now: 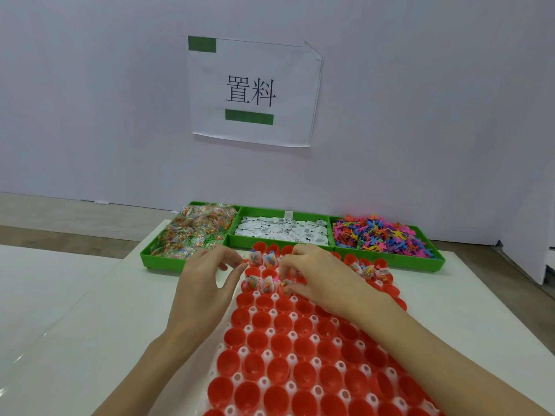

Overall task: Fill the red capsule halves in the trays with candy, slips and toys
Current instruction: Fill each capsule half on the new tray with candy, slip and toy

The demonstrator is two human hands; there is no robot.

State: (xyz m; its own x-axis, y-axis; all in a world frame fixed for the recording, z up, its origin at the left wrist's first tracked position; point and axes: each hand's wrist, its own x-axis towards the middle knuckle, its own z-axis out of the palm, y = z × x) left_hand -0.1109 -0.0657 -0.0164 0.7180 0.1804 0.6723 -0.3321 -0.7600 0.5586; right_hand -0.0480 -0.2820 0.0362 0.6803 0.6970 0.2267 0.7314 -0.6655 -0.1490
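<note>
Your left hand [207,277] hovers at the far left edge of the tray [240,378], fingers curled, thumb and forefinger pinched near a candy bag; whether it grips one you cannot tell from here. Your right hand [312,277] sits over the far rows, fingertips pinching a candy bag [285,286] down into a red half. A few bags [250,283] already stand in the far halves, and more sit to the right [368,271]. Most of the red halves [279,367] near you look empty.

Watch your right forearm: it lies across the tray, close over the open halves, and a drag could tip or shift them in their sockets. The seated bags stick up above the rims, so a brush from either hand could flick them out or into a neighbouring half, leaving one doubled and one missed.

The slips bin [282,231] and toy bin [381,235] sit just beyond the tray on the counter [75,325], beside the candy bin [186,232]. Reaching over the filled rows to them risks knocking the bags. Losing your place among identical halves is the other likely slip.
</note>
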